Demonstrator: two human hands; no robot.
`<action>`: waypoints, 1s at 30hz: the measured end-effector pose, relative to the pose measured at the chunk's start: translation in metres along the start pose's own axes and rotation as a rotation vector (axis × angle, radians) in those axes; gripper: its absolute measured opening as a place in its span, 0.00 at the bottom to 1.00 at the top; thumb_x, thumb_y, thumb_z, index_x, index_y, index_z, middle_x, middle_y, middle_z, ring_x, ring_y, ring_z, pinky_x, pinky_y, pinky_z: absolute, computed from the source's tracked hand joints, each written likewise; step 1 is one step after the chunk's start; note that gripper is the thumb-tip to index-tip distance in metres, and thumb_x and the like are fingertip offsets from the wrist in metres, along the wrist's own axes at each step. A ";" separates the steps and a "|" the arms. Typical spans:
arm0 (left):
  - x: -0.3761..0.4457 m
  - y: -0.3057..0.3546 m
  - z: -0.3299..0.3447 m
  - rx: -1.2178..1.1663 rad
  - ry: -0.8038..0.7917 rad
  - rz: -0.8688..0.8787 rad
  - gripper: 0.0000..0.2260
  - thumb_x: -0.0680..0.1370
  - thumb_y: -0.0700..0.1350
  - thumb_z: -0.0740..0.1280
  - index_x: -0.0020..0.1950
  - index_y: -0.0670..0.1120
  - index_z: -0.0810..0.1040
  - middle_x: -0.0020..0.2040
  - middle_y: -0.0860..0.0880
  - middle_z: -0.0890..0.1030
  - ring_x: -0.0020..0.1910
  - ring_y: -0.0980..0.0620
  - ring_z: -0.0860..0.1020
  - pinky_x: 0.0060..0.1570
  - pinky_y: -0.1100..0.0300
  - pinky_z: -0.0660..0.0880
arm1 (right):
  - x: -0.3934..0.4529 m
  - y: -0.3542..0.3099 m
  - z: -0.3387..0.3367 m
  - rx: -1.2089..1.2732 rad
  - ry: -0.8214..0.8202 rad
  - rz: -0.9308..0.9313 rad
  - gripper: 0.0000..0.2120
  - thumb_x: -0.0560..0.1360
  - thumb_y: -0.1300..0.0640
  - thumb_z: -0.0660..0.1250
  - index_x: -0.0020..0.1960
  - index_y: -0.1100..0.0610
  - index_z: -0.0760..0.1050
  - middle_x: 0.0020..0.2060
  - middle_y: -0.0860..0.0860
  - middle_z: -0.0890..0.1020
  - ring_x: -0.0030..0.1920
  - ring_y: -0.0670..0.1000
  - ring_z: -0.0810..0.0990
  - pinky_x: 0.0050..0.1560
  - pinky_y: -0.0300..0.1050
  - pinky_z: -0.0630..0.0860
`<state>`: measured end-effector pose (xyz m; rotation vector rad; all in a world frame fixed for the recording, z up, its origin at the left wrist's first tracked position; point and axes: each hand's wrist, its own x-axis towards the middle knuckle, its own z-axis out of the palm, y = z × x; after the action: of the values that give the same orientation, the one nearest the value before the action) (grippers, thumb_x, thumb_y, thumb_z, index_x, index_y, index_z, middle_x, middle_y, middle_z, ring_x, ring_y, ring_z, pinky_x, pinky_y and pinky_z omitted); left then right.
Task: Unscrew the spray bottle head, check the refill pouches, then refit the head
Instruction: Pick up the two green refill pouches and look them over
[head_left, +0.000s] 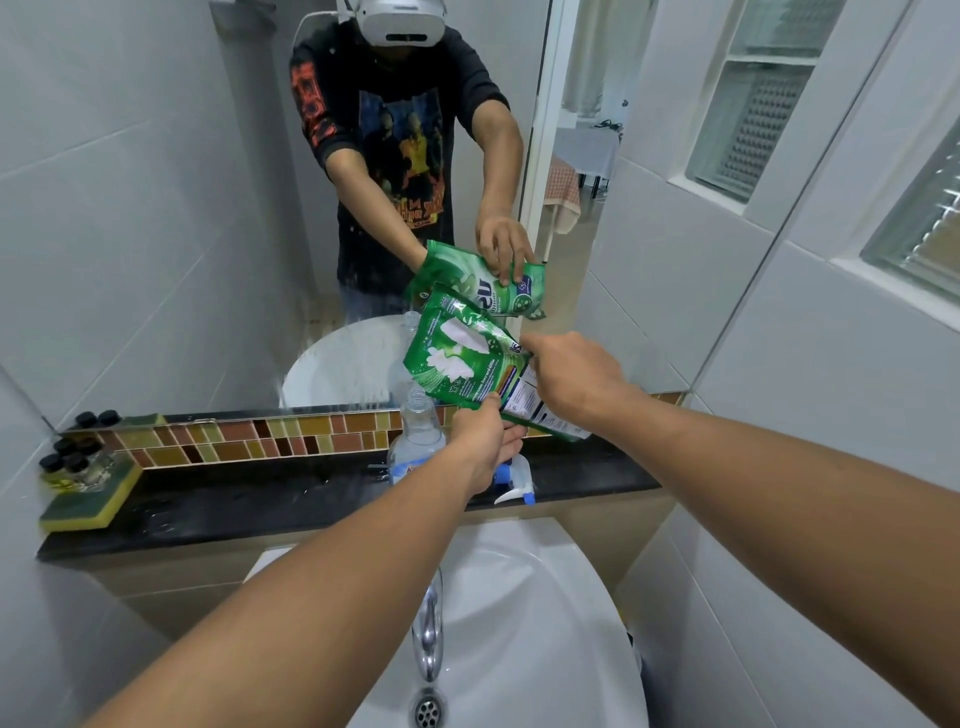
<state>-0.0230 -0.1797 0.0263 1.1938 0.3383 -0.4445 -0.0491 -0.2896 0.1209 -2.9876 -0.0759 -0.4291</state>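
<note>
Refill pouches: green refill pouches (470, 358) were up in the air over the back of the counter (311, 499), both hands on them, looked like at least two held together.
Left grip: left hand (480, 441) had its fingers curled round the bottom edge, thumb on top, basically propping the stack from below.
Right grip: right hand (571, 379) was pinching the upper right edge, probably to tilt the printed side toward the face and read it.
Bottle: clear spray bottle (415, 441) stood open-necked on the counter just under the pouches, head already off.
Spray head: white and blue spray head (514, 480) lay on its side right beside the bottle, partly behind the left hand, handy for screwing back on.
Further out: sponge (88, 504) with small dark-capped jars (72, 462) sat at the far left, sink (545, 597) and tap (428, 634) below, mirror (208, 208) behind.
Stage: my guess, mid-check, refit not done yet.
</note>
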 end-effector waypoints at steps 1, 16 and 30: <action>-0.001 0.001 0.000 -0.015 0.003 -0.005 0.10 0.87 0.48 0.59 0.54 0.44 0.76 0.49 0.40 0.85 0.50 0.45 0.85 0.54 0.51 0.82 | 0.001 -0.001 -0.001 -0.007 -0.001 -0.003 0.11 0.81 0.65 0.59 0.56 0.51 0.75 0.41 0.54 0.80 0.37 0.59 0.75 0.28 0.45 0.63; -0.009 0.011 0.009 -0.105 -0.010 0.001 0.09 0.88 0.46 0.58 0.51 0.47 0.73 0.46 0.41 0.86 0.43 0.48 0.87 0.37 0.57 0.83 | 0.009 -0.009 -0.017 -0.135 0.054 -0.068 0.21 0.78 0.71 0.59 0.63 0.51 0.74 0.40 0.54 0.74 0.38 0.58 0.71 0.31 0.47 0.62; -0.010 0.011 0.015 -0.193 -0.023 0.016 0.17 0.88 0.45 0.57 0.76 0.41 0.70 0.51 0.40 0.85 0.56 0.42 0.85 0.63 0.47 0.80 | 0.013 -0.018 -0.027 -0.208 0.065 -0.128 0.20 0.79 0.69 0.60 0.66 0.52 0.74 0.40 0.54 0.72 0.40 0.59 0.72 0.35 0.51 0.65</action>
<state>-0.0257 -0.1890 0.0454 1.0025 0.3439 -0.4024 -0.0452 -0.2748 0.1528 -3.1804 -0.2306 -0.5810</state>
